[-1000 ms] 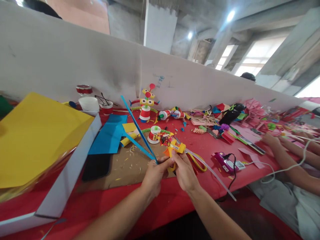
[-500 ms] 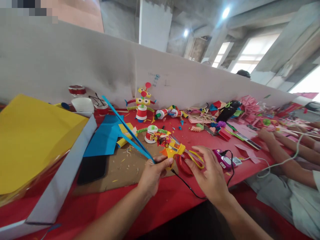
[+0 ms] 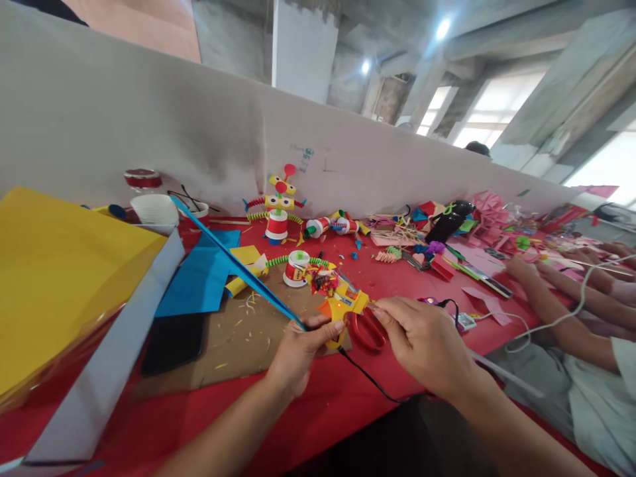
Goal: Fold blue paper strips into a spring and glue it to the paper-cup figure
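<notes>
Left hand (image 3: 298, 351) clamps glue gun (image 3: 348, 303) (thumb uppermost); curled right hand (image 3: 430, 341) pinches glue stick (image 3: 509, 375).

Windows (image 3: 499, 103) blown out, upper right; ceiling lamps (image 3: 443, 28) glaring, bluish flare; edges stretched; slight softness.

The left hand (image 3: 298, 351) holds a glue gun (image 3: 349, 302) and blue strip (image 3: 236, 264).

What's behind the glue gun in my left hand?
Beyond the yellow glue gun sits a red-and-white cup with green pleated arms; a red looped handle shows beside the gun. The gun and colourful clump at its front hide whatever's directly behind.
</notes>
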`<state>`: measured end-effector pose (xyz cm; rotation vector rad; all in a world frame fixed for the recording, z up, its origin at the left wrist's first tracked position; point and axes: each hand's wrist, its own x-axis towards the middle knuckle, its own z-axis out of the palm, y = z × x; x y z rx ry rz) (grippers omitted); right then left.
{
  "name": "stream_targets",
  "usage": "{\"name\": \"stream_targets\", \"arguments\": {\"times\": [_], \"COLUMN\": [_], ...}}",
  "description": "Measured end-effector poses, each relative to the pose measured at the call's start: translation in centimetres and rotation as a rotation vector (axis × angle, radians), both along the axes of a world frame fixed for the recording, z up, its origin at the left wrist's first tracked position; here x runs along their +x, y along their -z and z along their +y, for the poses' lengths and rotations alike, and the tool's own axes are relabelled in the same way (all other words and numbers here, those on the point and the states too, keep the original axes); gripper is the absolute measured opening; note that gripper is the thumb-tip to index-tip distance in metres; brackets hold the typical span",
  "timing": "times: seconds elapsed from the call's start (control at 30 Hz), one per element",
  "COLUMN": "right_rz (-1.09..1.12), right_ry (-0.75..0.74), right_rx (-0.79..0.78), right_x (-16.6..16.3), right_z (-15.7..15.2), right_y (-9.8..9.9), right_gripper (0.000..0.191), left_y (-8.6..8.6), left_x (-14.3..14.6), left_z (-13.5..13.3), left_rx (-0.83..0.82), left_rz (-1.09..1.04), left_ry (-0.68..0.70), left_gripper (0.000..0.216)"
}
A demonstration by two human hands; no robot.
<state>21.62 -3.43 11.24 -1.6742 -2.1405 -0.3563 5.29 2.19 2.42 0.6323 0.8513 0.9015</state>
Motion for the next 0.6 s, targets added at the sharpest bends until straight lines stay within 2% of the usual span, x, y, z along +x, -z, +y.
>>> {"name": "stream_targets", "arguments": {"times": [0.17, 0.33, 0.6], "right_rz": [-0.182, -0.324, -0.297], "right_ry": [0.038, 0.049, 0.072], "right_rx": [0.041, 0.154, -0.003], "right_x": [-0.4, -1.4, -1.6], "right_z": [-0.6, -1.7, -1.7], "right_y": [-1.3, -1.7, -2.5], "right_gripper": [0.021, 0.021, 0.014], "left_y": [-0.1, -0.3, -0.9], "left_x": [0.2, 0.1, -0.1], "left_z": [-0.1, -0.2, -0.4], "left_rx": [-0.052, -0.037, -0.044], "left_rz": [-0.029, -0.049, -0.078], "left_ry": [-0.023, 0.048, 0.017], "left_gripper": [0.033, 0.029, 0.033]}}
